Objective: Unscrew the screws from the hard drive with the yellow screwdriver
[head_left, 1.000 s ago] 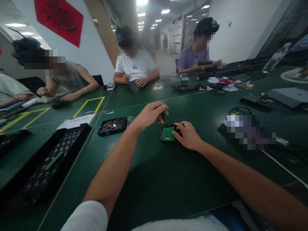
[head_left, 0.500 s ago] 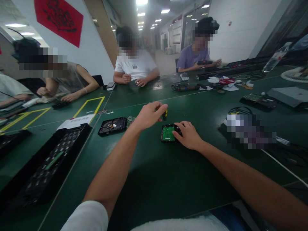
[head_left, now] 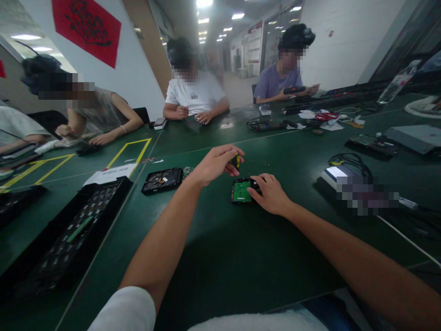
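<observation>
A hard drive (head_left: 241, 191) lies on the green table before me, its green circuit board facing up. My right hand (head_left: 270, 193) is closed on the drive's right side, with the thumb near the board and the fingers over the far corner. Just above and behind the drive, my left hand (head_left: 222, 162) grips a screwdriver (head_left: 237, 160) with a black and yellow handle. Most of the shaft and its tip cannot be made out. To the left sits another hard drive (head_left: 161, 180), beside a small heap of little parts (head_left: 188, 172).
A long black tray (head_left: 81, 225) stands at left, a paper sheet (head_left: 112, 174) behind it. At right are a device with cables (head_left: 347, 181), an opened drive (head_left: 372, 145) and a grey box (head_left: 413, 138). Several people work across the table; a water bottle (head_left: 399, 82) stands far right.
The fingers of my left hand have shifted and stretched around the screwdriver handle. My right hand stays on the drive. The view has moved very slightly.
</observation>
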`<action>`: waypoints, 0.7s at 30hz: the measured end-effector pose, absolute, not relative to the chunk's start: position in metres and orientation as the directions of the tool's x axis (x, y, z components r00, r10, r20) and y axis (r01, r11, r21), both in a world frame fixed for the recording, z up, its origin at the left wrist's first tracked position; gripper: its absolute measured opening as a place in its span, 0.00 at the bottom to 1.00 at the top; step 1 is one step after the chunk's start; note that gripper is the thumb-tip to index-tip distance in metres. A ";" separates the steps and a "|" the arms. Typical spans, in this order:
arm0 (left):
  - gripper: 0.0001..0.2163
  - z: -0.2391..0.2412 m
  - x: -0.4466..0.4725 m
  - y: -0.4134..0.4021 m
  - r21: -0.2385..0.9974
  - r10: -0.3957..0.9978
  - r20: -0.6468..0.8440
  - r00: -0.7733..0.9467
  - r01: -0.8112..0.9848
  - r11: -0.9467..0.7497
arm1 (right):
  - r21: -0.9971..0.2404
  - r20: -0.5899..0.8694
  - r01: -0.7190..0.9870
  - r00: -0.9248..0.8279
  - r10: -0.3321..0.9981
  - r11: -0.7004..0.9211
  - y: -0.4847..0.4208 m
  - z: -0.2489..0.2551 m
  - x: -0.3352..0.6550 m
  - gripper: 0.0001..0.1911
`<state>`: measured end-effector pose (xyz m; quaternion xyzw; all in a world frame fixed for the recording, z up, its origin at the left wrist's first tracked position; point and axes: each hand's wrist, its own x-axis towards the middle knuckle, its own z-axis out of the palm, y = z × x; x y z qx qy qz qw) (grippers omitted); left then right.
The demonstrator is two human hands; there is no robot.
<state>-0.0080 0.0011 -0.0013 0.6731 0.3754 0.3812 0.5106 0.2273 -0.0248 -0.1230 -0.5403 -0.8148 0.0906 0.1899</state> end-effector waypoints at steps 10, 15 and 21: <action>0.11 -0.002 -0.011 0.001 0.903 0.919 0.222 0.326 0.287 -0.320 | -0.367 0.224 0.840 -0.338 0.914 0.400 -0.025 -0.124 0.228 0.31; 0.10 0.000 -0.008 -0.002 0.900 0.900 0.229 0.371 0.270 -0.341 | -0.356 0.217 0.845 -0.341 0.915 0.399 -0.024 -0.125 0.228 0.32; 0.09 0.001 -0.007 -0.002 0.962 0.909 0.155 0.387 0.149 -0.227 | -0.346 0.220 0.846 -0.346 0.912 0.405 -0.025 -0.125 0.228 0.32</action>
